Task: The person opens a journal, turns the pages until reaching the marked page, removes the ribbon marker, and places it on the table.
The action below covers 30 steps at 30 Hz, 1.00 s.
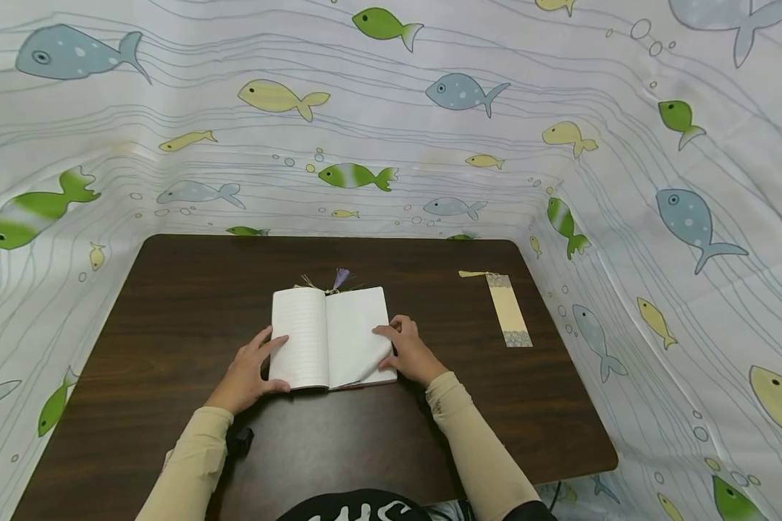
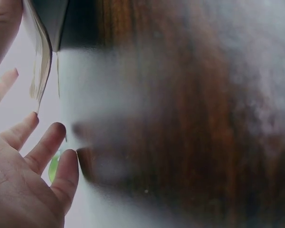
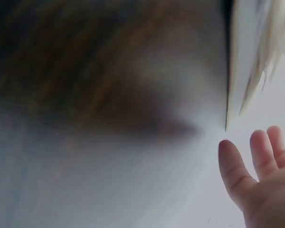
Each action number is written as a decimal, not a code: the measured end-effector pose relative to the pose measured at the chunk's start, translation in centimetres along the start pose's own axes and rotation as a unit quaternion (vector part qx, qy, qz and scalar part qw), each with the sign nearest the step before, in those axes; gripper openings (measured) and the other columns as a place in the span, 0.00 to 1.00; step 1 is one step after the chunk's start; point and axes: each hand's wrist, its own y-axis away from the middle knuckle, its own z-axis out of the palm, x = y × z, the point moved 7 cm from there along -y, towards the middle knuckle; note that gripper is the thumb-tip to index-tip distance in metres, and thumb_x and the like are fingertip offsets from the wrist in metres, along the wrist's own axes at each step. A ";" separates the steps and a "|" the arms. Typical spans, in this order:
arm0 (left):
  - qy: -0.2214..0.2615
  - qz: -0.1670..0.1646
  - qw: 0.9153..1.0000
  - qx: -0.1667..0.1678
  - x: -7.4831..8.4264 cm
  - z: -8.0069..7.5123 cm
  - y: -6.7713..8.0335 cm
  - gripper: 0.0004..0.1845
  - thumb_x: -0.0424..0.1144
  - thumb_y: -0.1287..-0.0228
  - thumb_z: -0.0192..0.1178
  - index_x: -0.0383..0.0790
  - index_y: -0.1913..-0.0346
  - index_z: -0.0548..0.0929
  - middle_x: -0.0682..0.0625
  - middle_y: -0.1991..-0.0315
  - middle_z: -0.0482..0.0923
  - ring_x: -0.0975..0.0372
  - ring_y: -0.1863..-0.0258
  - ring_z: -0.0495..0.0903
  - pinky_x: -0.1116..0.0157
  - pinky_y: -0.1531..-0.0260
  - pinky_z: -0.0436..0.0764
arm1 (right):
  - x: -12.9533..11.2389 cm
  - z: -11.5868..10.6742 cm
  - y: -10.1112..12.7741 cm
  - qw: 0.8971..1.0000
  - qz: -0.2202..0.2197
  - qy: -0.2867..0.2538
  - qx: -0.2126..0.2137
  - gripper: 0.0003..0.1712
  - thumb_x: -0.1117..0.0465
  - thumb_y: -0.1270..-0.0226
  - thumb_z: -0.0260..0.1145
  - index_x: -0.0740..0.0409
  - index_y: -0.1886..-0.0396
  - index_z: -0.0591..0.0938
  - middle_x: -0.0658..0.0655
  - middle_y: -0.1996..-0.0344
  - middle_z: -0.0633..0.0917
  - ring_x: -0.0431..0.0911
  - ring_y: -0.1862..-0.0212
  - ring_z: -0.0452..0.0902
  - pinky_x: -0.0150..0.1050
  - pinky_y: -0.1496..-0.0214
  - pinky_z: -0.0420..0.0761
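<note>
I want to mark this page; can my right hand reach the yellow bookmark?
Probably yes: nothing visible blocks your right hand from the yellow bookmark, though that hand likely must leave the page first.

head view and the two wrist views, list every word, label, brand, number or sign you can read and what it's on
Nothing can be read in any view.
Black item at the bottom edge of the head view: white marks, cut off, so unreadable.
Open notebook: ruled lines on the left page, no readable writing.
Yellow strip: patterned ends, no readable text.
Fish-print backdrop: no lettering seen.
</note>
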 end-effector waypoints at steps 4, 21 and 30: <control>-0.002 0.001 1.000 0.002 -0.1 -0.1 -0.1 0.54 0.54 0.55 0.79 0.41 0.25 0.68 0.33 0.22 0.51 0.30 0.31 0.58 0.28 0.44 0.66 | 0.1 0.4 -0.3 0.998 0.002 -0.024 -0.051 0.43 0.55 0.43 0.80 0.53 0.28 0.73 0.59 0.38 0.74 0.51 0.37 0.70 0.45 0.36 0.75; -0.004 -0.002 1.000 -0.007 -0.1 0.1 -0.3 0.54 0.56 0.55 0.79 0.41 0.25 0.68 0.32 0.23 0.53 0.29 0.32 0.58 0.28 0.44 0.66 | 0.0 0.0 -0.2 0.995 0.009 -0.063 -0.083 0.32 0.61 0.27 0.66 0.61 0.26 0.72 0.63 0.29 0.73 0.59 0.26 0.64 0.53 0.27 0.65; -0.001 -0.004 1.000 -0.009 -0.2 0.1 -0.2 0.54 0.57 0.55 0.78 0.41 0.25 0.68 0.32 0.23 0.52 0.29 0.32 0.58 0.27 0.44 0.65 | -0.2 -0.2 -0.1 0.996 0.010 -0.070 -0.060 0.29 0.64 0.27 0.66 0.63 0.28 0.73 0.64 0.31 0.75 0.59 0.28 0.68 0.54 0.28 0.67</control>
